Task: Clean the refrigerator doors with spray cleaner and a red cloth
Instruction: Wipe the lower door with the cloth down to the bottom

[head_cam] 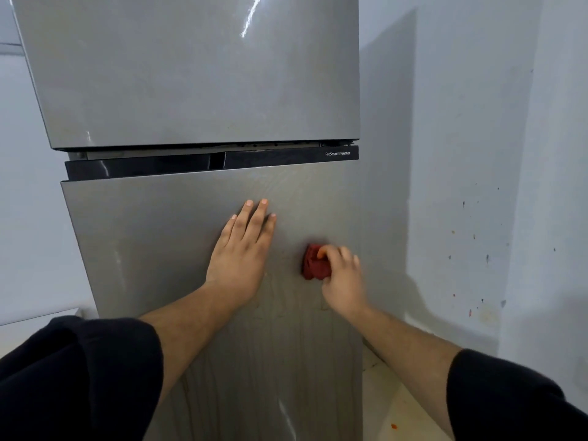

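Note:
A grey two-door refrigerator fills the view, with its upper door (191,74) above a black strip and its lower door (143,243) below. My right hand (343,278) presses a bunched red cloth (313,264) against the lower door, right of centre. Flat on the same door, just left of the cloth, lies my left hand (243,249) with its fingers spread and nothing in it. Wet streaks run down the lower door beneath both hands. No spray bottle is in view.
A pale wall (477,154) with small dark specks stands close on the right of the refrigerator. A white surface (31,323) sits low on the left. A strip of light floor (391,393) shows at lower right, with a small orange spot on it.

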